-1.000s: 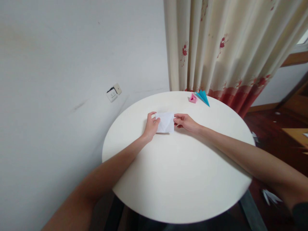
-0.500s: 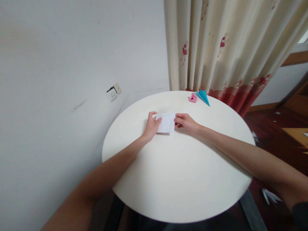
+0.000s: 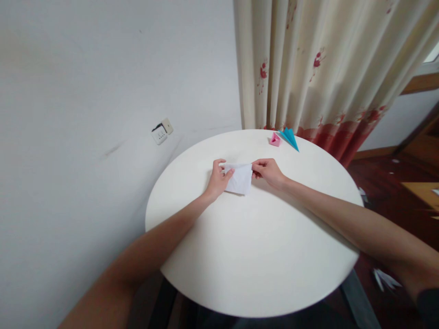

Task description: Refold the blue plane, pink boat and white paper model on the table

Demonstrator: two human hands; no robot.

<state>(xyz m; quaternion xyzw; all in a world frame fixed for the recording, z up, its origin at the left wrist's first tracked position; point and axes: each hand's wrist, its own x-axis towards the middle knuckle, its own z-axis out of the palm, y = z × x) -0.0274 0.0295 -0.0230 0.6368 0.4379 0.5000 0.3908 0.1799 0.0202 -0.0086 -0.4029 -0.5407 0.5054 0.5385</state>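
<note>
Here two hands, left hand (image 3: 216, 179) and right hand (image 3: 268, 171), pinch one white paper (image 3: 240, 179).

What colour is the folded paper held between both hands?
White, plain; the folded paper shows best in the head view.

creased white paper (image 3: 240, 179), smooth matt table (image 3: 260, 246), cloth curtain (image 3: 318, 68)

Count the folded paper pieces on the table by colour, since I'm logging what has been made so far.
White: 1, white paper, pinched between left hand and right hand
Pink: 1, pink piece
Blue: 1, blue piece
Total: 3
</note>
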